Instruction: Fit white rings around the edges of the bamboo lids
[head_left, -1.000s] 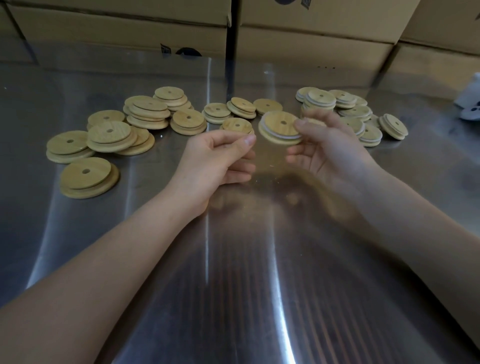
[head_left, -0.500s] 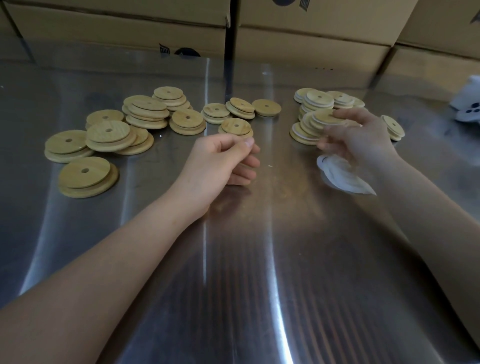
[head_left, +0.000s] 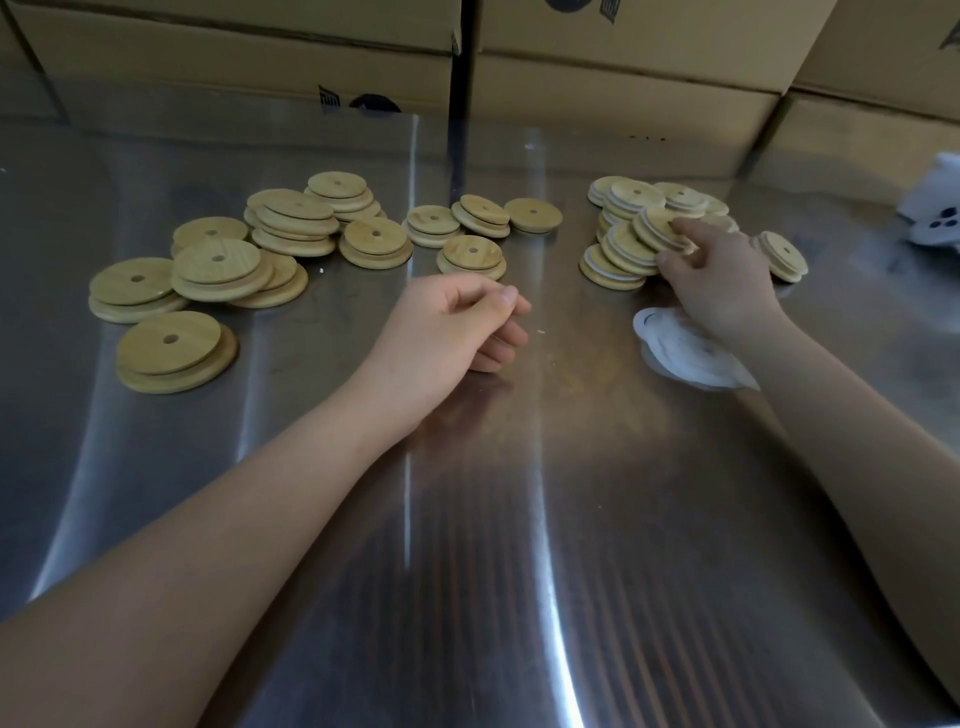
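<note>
Bare bamboo lids (head_left: 215, 262), each with a centre hole, lie in loose stacks across the left and middle of the steel table. Lids fitted with white rings (head_left: 618, 254) are heaped at the right. My right hand (head_left: 719, 280) reaches into that heap, its fingertips and thumb pinching the edge of a tilted ringed lid (head_left: 655, 228) on top. A small pile of loose white rings (head_left: 680, 356) lies just under my right wrist. My left hand (head_left: 457, 322) rests on the table at the centre, fingers loosely curled, holding nothing.
Cardboard boxes (head_left: 623, 88) line the back of the steel table (head_left: 519, 519). A white object with dark spots (head_left: 932, 210) sits at the right edge. One bare lid (head_left: 472, 254) lies just beyond my left hand.
My right hand carried the ringed lid from the centre over to the right heap and set it on top. The white rings came into view. My left hand stayed put.
</note>
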